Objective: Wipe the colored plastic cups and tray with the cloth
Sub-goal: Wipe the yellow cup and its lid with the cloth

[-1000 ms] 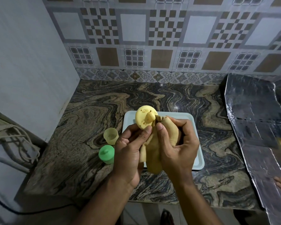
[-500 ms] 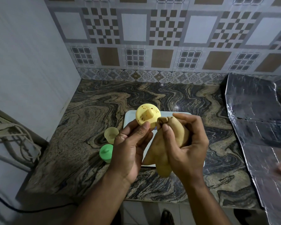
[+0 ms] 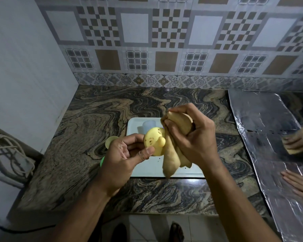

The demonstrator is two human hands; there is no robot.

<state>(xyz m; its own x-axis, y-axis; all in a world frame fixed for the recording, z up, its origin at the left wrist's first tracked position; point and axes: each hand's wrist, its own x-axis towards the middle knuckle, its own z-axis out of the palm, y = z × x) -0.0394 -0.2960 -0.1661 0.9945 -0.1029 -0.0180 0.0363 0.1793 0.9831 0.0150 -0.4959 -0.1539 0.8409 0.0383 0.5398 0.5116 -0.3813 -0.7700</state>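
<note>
above the white rectangular plastic tray [image 3: 191,172], our left hand [image 3: 120,159] pinches the small yellow plastic cup [image 3: 154,143] by its rim; light, rigid, probably slick. our right hand [image 3: 194,135] bunches the soft tan cloth [image 3: 171,154].

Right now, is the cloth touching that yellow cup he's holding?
Touching. The head view shows the cloth, gripped by the right hand, lying against the side of the yellow cup that the left hand pinches.
</note>
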